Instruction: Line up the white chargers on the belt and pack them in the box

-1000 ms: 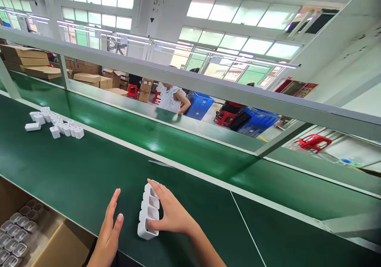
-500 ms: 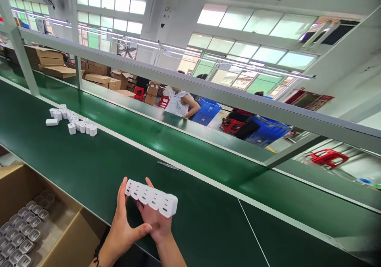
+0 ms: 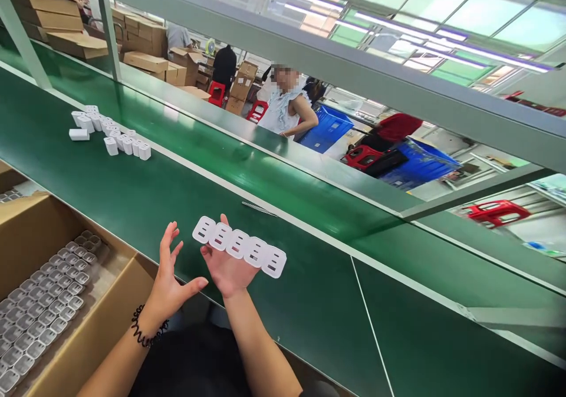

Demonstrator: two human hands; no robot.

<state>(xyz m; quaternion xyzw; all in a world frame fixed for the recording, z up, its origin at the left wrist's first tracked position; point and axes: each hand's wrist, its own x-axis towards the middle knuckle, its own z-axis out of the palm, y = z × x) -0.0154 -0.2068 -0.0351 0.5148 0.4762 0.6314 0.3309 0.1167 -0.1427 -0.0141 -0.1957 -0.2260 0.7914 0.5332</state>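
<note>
A side-by-side row of several white plastic charger housings (image 3: 237, 244), with slots in their upturned ends, rests in my right hand (image 3: 230, 271). That hand lies under and behind the row, and some of its fingers are hidden by the housings. My left hand (image 3: 170, 282) is apart from the row, to its left, with thumb and fingers spread and nothing held. Further left on the green conveyor belt (image 3: 186, 190) stands a loose cluster of similar white housings (image 3: 126, 143). One white housing (image 3: 79, 134) lies on its side there.
An open cardboard box (image 3: 106, 294) at the lower left holds rows of clear-looking slotted pieces (image 3: 44, 302). A thin metal strip (image 3: 259, 209) lies by the belt's far edge. A grey frame rail (image 3: 309, 61) crosses above. A person (image 3: 287, 108) sits beyond the belt.
My left hand has let go of the row's left end and drawn away, fingers spreading. The row has turned so its slotted ends face me more. The view has tilted downward.
</note>
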